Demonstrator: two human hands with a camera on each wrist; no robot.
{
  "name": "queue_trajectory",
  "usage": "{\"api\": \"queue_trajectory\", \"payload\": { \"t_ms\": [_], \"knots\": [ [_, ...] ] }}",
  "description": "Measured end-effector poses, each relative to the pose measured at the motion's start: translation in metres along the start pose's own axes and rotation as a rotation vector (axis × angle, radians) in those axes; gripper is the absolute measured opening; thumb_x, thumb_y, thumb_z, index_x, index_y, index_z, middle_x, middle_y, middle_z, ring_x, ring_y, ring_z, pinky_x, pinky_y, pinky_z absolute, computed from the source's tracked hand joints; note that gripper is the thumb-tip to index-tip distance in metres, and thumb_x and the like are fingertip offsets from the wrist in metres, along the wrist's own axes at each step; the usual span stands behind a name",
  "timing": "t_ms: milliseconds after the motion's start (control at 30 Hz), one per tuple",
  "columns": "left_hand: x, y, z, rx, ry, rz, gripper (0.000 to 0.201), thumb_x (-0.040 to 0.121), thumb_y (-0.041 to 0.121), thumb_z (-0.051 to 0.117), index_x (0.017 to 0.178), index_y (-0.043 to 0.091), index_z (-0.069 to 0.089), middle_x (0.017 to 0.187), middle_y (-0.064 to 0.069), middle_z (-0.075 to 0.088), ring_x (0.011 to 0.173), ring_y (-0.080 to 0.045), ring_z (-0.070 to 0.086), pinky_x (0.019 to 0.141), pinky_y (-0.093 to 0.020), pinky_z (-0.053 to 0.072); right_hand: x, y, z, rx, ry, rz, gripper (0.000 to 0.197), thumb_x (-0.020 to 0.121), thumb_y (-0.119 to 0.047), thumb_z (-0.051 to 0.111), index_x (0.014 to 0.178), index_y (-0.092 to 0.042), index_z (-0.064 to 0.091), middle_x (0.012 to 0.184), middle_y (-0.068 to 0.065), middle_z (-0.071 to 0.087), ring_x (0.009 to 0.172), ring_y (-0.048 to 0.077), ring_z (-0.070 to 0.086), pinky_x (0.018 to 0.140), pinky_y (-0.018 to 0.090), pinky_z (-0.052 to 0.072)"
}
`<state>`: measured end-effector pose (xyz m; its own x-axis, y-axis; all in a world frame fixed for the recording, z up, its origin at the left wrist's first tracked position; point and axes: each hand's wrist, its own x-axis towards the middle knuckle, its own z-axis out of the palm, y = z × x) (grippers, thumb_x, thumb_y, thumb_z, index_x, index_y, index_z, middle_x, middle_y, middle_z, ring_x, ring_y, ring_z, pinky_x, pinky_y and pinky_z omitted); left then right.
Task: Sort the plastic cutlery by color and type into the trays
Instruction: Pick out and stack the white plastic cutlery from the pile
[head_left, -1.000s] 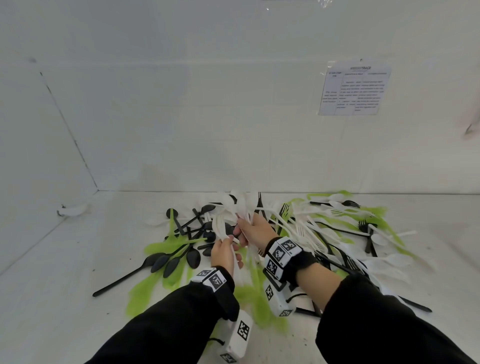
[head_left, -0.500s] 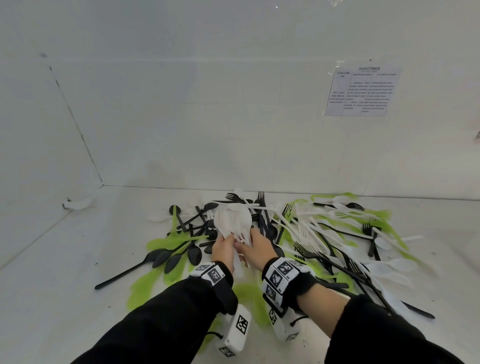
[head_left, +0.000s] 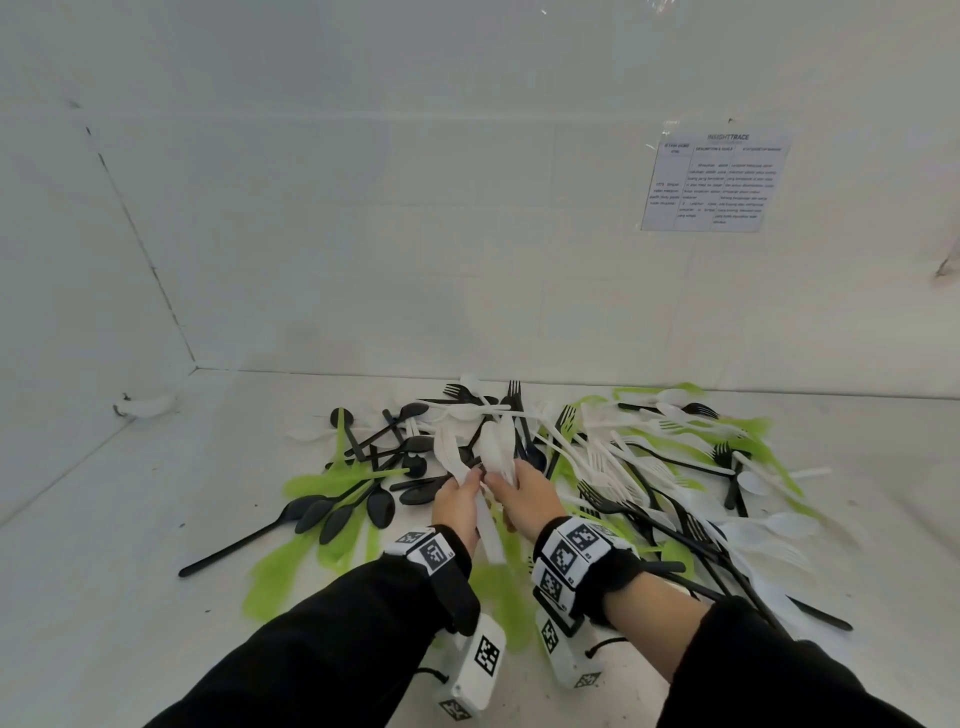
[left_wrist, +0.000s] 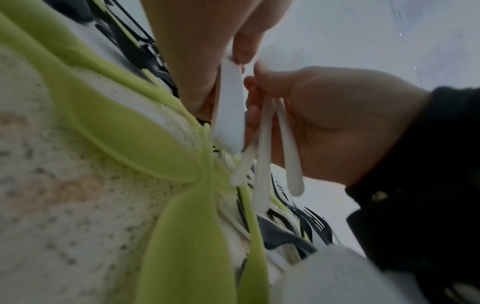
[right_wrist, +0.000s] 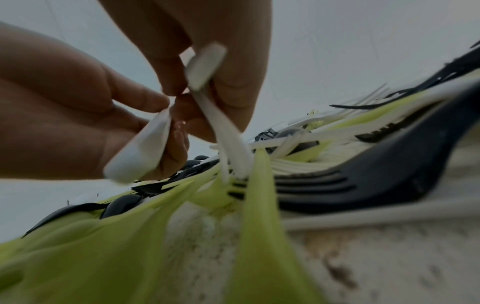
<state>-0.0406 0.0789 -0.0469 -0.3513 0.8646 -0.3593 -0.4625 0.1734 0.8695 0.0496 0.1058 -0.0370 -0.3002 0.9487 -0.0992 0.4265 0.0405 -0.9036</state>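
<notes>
Covering speckled white tabletop (head_left: 104, 545), possibly stone: cutlery (head_left: 623, 467).

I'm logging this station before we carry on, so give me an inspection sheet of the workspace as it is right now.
Surface: white speckled tabletop, strewn with cutlery; no trays in view.
Job's things: mixed pile of black spoons, black forks, green cutlery and white forks, unsorted.
Clutter: a small white object by the left wall.
Grippers: left hand grips white cutlery; right hand grips a bunch of white spoons; the two hands meet above the pile.
Cables: a short black cord at the left wrist camera.
Surroundings: white walls, with a printed sheet taped to the back wall; its text is too small to read.
</notes>
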Motion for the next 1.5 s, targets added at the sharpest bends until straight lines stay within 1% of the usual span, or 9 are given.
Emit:
{"api": "queue_trajectory", "payload": {
  "t_ms": [100,233,500,667,733,833,1033,1200,1500],
  "knots": [
    [-0.003,-0.004,0.002,0.058,-0.035,-0.014,0.015,0.099,0.014,0.043,0.096,0.005,0.055,0.071,-0.006,0.049,0.061,-0.018,0.047,0.056,-0.029,0.038,0.004,-0.006,-0.003,0.055,0.019,0.113,0.016,0.093,-0.024,0.046,0.078,-0.022,0.043,0.075,-0.006,0.045,0.069,0.011,0.046,0.067,0.028,0.041],
    [-0.008,-0.009,0.003,0.079,-0.064,-0.011,0.022,0.099,0.014,0.044,0.11,0.003,0.06,0.081,-0.011,0.064,0.071,-0.023,0.06,0.061,-0.031,0.046,0.005,-0.012,-0.004,0.04,-0.027,0.109,0.019,0.09,-0.011,0.042,0.095,-0.009,0.061,0.096,0.013,0.063,0.096,0.03,0.06,0.094,0.044,0.048],
    [-0.008,-0.009,0.002,0.095,-0.101,-0.035,0.023,0.1,0.012,0.04,0.114,0.003,0.057,0.09,-0.012,0.062,0.079,-0.021,0.058,0.066,-0.032,0.048,-0.004,-0.004,-0.011,-0.072,0.125,0.026,0.022,0.09,-0.023,0.057,0.103,-0.009,0.068,0.098,0.006,0.068,0.09,0.018,0.059,0.084,0.028,0.044],
    [-0.005,-0.01,0.002,0.093,-0.041,-0.043,0.023,0.098,0.01,0.045,0.114,-0.001,0.058,0.1,-0.021,0.065,0.091,-0.033,0.062,0.081,-0.042,0.051,-0.006,-0.004,-0.006,-0.034,0.034,0.021,0.023,0.093,-0.02,0.049,0.077,-0.021,0.065,0.077,0.0,0.064,0.083,0.021,0.061,0.086,0.036,0.05],
    [-0.005,-0.01,0.002,0.095,-0.028,-0.05,0.022,0.097,0.006,0.045,0.112,-0.001,0.059,0.105,-0.025,0.064,0.097,-0.037,0.061,0.088,-0.047,0.05,-0.008,-0.004,-0.004,-0.054,0.039,0.015,0.02,0.092,-0.016,0.05,0.09,-0.018,0.069,0.088,0.003,0.069,0.089,0.022,0.063,0.088,0.035,0.05],
    [-0.006,-0.012,0.003,0.101,-0.038,-0.05,0.023,0.098,0.007,0.043,0.112,0.002,0.06,0.106,-0.024,0.064,0.096,-0.036,0.061,0.082,-0.043,0.049,-0.007,-0.003,-0.005,-0.02,0.078,0.048,0.023,0.091,-0.014,0.051,0.108,-0.009,0.066,0.102,0.005,0.069,0.096,0.021,0.064,0.09,0.034,0.05],
    [-0.009,-0.008,0.003,0.027,-0.041,-0.047,0.017,0.098,0.012,0.045,0.09,0.007,0.06,0.076,-0.012,0.058,0.066,-0.023,0.055,0.063,-0.034,0.046,-0.009,-0.005,-0.007,0.127,0.179,0.048,0.016,0.095,-0.016,0.047,0.104,-0.008,0.057,0.082,0.0,0.056,0.074,0.014,0.054,0.071,0.029,0.046],
    [-0.005,-0.006,0.002,-0.006,-0.052,-0.039,0.019,0.099,0.007,0.042,0.104,0.001,0.059,0.091,-0.017,0.064,0.083,-0.028,0.062,0.078,-0.039,0.05,-0.011,-0.001,0.001,0.079,0.079,0.055,0.018,0.094,-0.018,0.045,0.104,-0.014,0.06,0.099,0.005,0.066,0.094,0.023,0.063,0.093,0.041,0.049],
    [-0.01,-0.013,0.003,0.072,-0.054,-0.064,0.015,0.098,0.016,0.045,0.107,0.01,0.055,0.105,-0.014,0.062,0.1,-0.029,0.057,0.074,-0.036,0.049,-0.016,-0.008,0.003,-0.172,0.093,0.025,0.036,0.095,-0.013,0.041,0.059,-0.02,0.042,0.081,0.008,0.057,0.083,0.022,0.049,0.073,0.025,0.035]
  ]
}}
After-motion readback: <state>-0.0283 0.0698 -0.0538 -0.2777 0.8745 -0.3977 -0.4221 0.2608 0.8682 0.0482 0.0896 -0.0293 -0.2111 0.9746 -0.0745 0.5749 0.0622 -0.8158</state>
